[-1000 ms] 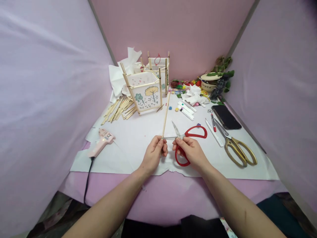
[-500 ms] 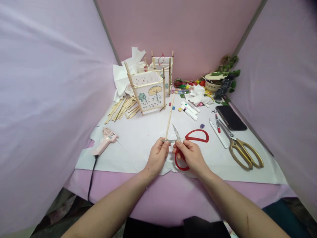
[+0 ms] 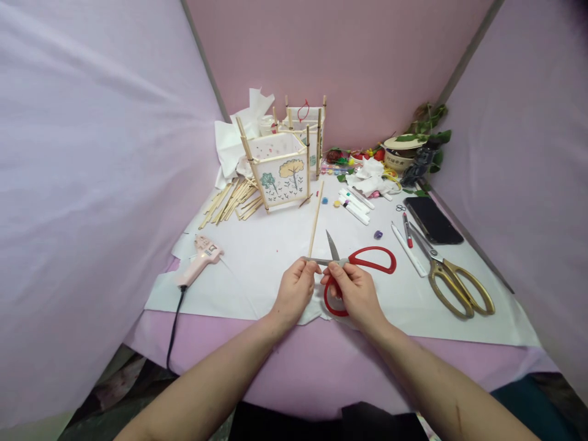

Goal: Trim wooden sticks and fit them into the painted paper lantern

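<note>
- Slim pale wooden stick [image 3: 315,223]: it points away from me over the white-covered bench [image 3: 257,257], its near end in my left hand [image 3: 297,289], pinched between thumb and fingers.
- With my right hand [image 3: 359,291] I hold the steel scissors with red looped handles [image 3: 353,259]; this grip is closed around them near the pivot, thumb on top.
- Their blades are spread: one points up and away, the other reaches left across the stick, right at my left fingertips. Whether its edge bites into the wood I cannot tell.
- On my left lies a pale pink glue gun [image 3: 198,263], its black cord hanging over the front edge.
- Over to my right, large gold-handled scissors [image 3: 444,267] lie beside a slim white pen [image 3: 408,250], with a flat black phone [image 3: 434,220] just beyond.
- Farther off, white-barrelled markers [image 3: 354,207] lie to the right of the stick's far end.
- Leftward, loose wooden sticks [image 3: 234,202] are heaped near a wood-framed white box with drawn trees [image 3: 281,177].
- At the back right, crumpled white tissue [image 3: 367,177] sits near a cream bowl [image 3: 395,161].
</note>
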A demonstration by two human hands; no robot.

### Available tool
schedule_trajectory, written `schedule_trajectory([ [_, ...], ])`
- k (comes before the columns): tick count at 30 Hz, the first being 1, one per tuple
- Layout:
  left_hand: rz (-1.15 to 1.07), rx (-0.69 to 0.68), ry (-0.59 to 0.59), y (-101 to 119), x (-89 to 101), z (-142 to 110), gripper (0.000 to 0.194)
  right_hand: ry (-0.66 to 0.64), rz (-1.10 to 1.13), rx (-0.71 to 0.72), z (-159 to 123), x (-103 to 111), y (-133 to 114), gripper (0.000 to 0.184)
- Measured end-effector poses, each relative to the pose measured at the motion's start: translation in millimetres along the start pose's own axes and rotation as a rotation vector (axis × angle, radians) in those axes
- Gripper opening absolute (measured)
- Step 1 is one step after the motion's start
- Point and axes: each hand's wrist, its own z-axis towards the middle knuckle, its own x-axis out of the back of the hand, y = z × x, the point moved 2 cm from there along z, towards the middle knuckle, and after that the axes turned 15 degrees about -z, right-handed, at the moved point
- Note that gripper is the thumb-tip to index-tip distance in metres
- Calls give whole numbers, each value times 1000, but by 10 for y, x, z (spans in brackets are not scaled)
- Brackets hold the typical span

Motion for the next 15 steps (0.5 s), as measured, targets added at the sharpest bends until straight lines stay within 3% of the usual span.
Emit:
schedule_trajectory([
  [6,-201,73,-114,41,-60,-2,33,-52,-25,-28,25,-6,19,40],
  [15,-168,81,-131,13,-48,-10,37,-35,-20,3,-7,-3,17,37],
])
